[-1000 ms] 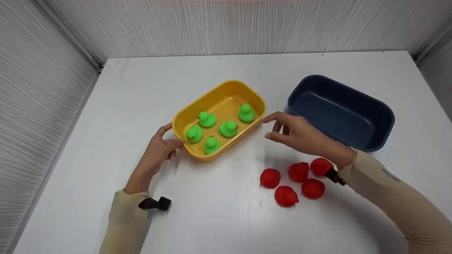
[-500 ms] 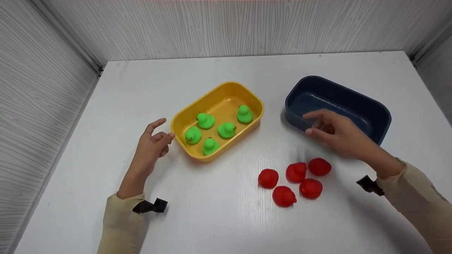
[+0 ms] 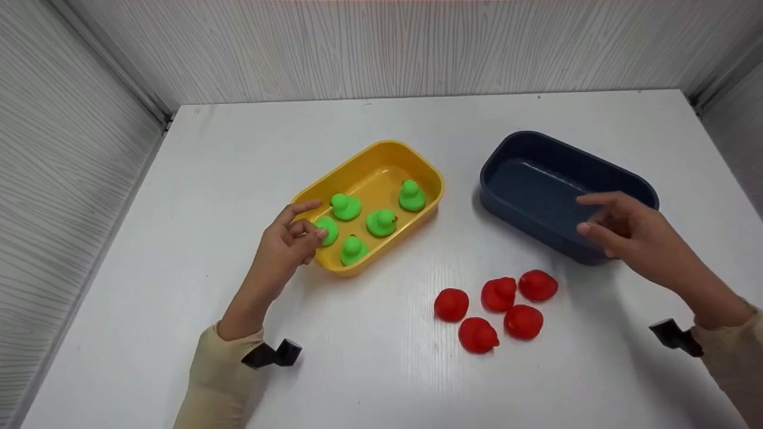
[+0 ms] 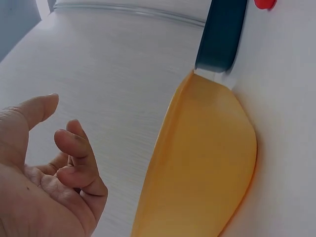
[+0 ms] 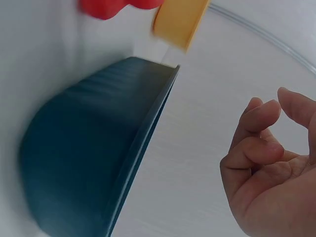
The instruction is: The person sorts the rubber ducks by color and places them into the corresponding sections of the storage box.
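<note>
Hovering at the near-left end of the yellow bin (image 3: 375, 189), the left hand (image 3: 285, 245) holds nothing, fingers loosely parted; the bin's long axis runs near left to far right. Rightward on the counter (image 3: 369, 339), the blue bin (image 3: 536, 196) slants far left to near right, the empty right hand (image 3: 641, 235), fingers half-curled, above its near-right end.

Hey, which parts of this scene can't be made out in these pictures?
Head view: part of the leftmost green duck and the left end of the yellow tray, behind the left hand.
Head view: part of the right end of the blue tray, behind the right hand.
Left wrist view: the yellow tray's inside, behind its own wall.
Right wrist view: the red toys, cut off by the top edge.
</note>
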The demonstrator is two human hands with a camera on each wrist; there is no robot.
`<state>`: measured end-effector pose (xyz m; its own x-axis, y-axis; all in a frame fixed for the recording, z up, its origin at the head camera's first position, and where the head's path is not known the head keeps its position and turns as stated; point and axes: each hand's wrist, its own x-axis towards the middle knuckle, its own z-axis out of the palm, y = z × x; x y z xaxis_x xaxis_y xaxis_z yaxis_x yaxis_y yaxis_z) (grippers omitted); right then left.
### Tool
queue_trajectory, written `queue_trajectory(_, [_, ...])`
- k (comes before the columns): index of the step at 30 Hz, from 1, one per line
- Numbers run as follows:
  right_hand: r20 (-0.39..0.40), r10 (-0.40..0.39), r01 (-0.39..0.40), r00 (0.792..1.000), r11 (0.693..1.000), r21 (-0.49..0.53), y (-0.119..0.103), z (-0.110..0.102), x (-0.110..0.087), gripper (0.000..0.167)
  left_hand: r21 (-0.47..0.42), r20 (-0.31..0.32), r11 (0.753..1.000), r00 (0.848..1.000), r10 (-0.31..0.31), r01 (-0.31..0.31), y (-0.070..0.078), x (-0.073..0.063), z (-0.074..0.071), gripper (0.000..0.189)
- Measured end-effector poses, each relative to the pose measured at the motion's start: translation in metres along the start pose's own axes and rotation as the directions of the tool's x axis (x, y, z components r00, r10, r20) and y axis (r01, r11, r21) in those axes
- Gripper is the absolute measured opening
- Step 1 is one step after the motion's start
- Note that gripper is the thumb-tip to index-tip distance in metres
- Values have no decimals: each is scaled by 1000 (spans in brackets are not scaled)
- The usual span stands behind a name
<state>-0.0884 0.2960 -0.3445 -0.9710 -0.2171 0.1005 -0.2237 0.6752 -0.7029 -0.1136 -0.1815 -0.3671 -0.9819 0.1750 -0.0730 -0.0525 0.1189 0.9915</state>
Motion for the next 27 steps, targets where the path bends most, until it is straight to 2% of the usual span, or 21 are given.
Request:
queue_trajectory(4, [-59,19,-20,998,1000,-22,13,-8,-10,37,-15,68,999,997,37,-36,0,4,13,47])
queue_trajectory(9, [-132,81,-86,988,996,-33,29,-19,-20,37,-14,144,998,988,62,-61,0,9,26,46])
queue_trajectory(16, [-209,173,-194,963,977,-84,49,-31,-28,43,-7,246,996,965,92,-93,3,7,40,50])
queue_trajectory(23, [-239,228,-249,944,967,-58,65,-35,-34,43,-12,243,996,966,89,-89,4,7,46,51])
queue_trajectory(27, [-225,281,-304,933,950,-73,72,-35,-33,53,-1,258,996,962,86,-88,6,8,49,51])
